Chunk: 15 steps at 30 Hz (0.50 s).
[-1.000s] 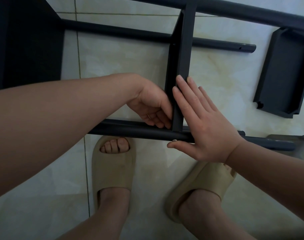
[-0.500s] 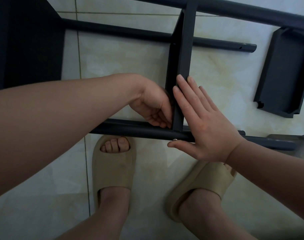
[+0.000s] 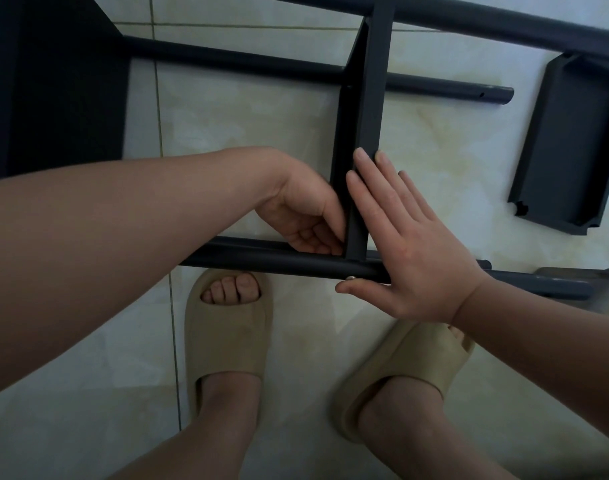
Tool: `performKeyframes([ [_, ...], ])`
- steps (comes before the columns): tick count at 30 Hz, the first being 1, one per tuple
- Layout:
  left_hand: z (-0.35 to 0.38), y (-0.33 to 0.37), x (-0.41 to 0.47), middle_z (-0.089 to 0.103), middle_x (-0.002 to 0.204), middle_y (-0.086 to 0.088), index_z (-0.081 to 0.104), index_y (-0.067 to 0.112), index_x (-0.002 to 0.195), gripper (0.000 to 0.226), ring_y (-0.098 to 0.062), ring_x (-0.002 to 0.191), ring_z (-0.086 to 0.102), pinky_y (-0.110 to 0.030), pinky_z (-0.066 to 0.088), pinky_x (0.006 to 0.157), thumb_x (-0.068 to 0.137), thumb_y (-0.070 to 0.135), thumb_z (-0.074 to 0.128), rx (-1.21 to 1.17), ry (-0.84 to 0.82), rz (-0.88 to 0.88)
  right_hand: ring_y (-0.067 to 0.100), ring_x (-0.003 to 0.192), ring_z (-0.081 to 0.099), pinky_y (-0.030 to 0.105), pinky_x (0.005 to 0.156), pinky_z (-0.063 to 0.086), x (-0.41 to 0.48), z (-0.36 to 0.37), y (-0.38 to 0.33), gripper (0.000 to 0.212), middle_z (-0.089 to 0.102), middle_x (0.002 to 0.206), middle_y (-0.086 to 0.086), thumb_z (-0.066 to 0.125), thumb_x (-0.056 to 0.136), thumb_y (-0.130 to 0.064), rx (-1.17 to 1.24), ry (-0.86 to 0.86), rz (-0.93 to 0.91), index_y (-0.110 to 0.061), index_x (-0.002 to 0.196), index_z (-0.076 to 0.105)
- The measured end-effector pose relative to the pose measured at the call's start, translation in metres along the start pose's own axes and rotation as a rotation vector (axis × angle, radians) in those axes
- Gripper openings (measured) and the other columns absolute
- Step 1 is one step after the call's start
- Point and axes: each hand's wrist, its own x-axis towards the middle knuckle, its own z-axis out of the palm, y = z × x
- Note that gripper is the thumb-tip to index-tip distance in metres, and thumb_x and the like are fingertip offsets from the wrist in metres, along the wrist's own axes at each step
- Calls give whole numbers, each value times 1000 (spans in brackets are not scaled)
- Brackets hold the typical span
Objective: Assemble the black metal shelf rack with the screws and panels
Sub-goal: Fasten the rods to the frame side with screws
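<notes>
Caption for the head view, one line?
Right hand pressed flat on the middle panel; left hand curled at its joint with the near tube.

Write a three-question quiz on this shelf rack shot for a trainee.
1. True or false: the right hand lies flat, fingers straight, against the fitted panel.
2. Where is the loose panel? A: on the floor to the right. B: on top of the rack. C: under a slipper.
3. Fill in: the silver screw head on the near tube sits just above the tip of the right ___.

Key: 1 true; 2 A; 3 thumb.
</notes>
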Motion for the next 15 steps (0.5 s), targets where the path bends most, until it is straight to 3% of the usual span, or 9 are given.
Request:
performKeyframes([
  [2,1,1,1,64,77,-1,67,10,95,11,-11,70,59,-19,51,66,94,5,57,6,22,9,35,157,-1,61,123,19,0,0,0,107,4,169,19,52,91,-71,0,-2,1,2,160,14],
  [8,0,2,1,65,83,-6,66,5,99,14,-12,72,62,-22,52,72,91,-4,58,-5,40,50,34,158,-3,60,123,18,0,0,0,106,2,170,18,51,92,-71,4,-11,4,0,161,13],
  [15,1,0,0,65,92,-9,63,2,112,23,-15,82,63,-24,54,77,91,-4,56,-63,17,72,34,157,-3,60,124,17,0,0,0,106,2,170,18,50,92,-71,-8,-12,-1,1,161,12],
])
